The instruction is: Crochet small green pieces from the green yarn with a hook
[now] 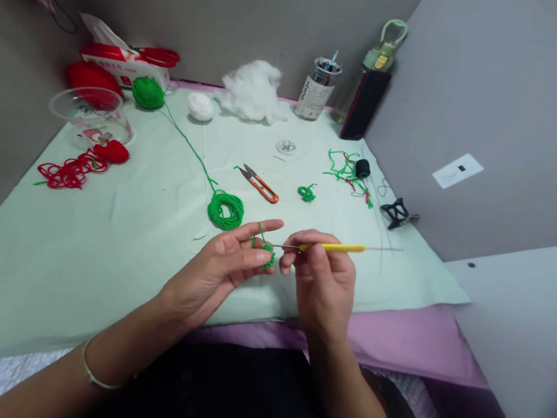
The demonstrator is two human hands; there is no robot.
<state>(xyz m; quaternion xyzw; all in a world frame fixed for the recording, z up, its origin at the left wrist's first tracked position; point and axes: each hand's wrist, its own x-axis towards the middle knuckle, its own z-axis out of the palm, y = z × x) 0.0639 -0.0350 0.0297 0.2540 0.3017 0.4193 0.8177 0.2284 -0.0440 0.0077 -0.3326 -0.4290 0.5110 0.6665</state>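
Between the thumb and fingers of my left hand [225, 260] is a small green crochet piece [268, 256], partly hidden by the thumb. A green strand loops over my raised left index finger. My right hand [324, 274] grips the yellow handle of a crochet hook [339, 248], whose metal shaft points left and meets the green piece. Whether its tip is inside a stitch I cannot tell. Just beyond my left hand lies a coil of green yarn [226, 210]. Orange-handled thread snips [261, 185] rest behind it, and a small green crocheted bit [306, 193] lies to their right.
At the back stand a green yarn ball [148, 93], a white yarn ball [200, 107], white stuffing [254, 92], a pen cup [317, 91] and a phone [365, 105] against a bottle. Red yarn [69, 168] and a clear tub [88, 113] occupy the left; yarn scraps [346, 168] lie right.
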